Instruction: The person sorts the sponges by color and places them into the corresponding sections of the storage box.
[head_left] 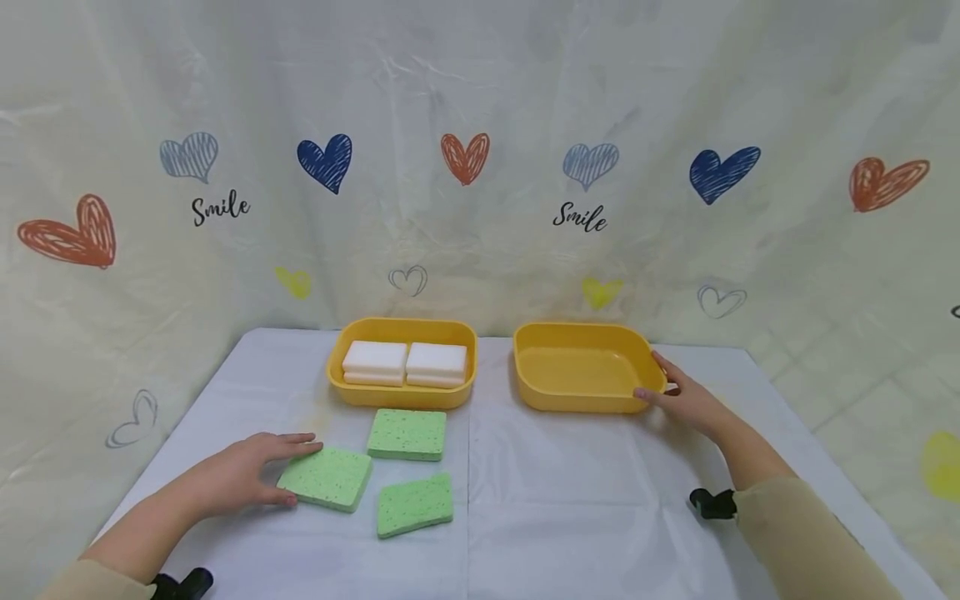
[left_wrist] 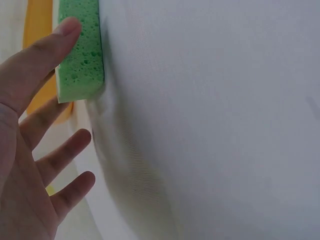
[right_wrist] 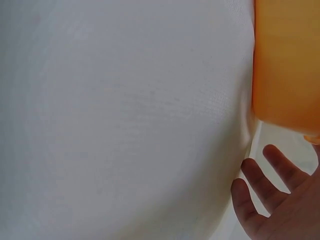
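The fingers (head_left: 297, 438) of the left hand (head_left: 238, 471) were spread wide around the left corner of a green sponge (head_left: 327, 478), index at its far edge and thumb at its near-left edge, with no closed grip showing. The sponge lay flat on the desk (head_left: 570, 500), in front of and left of the filled tray (head_left: 401, 398), extending rightward from the fingers; its long axis ran mostly left to right, the right end slanting toward the person. The right hand (head_left: 693, 404) was much farther off, its fingers loosely spread against the right end of a second tray (head_left: 577, 402), right of the filled tray. Two more green sponges (head_left: 407, 434) lay in front of the filled tray, which held white blocks (head_left: 375, 358). "Smile" (head_left: 221, 207) was readable twice on the backdrop (head_left: 517, 100) behind the filled tray, once toward either side; no brand was legible.
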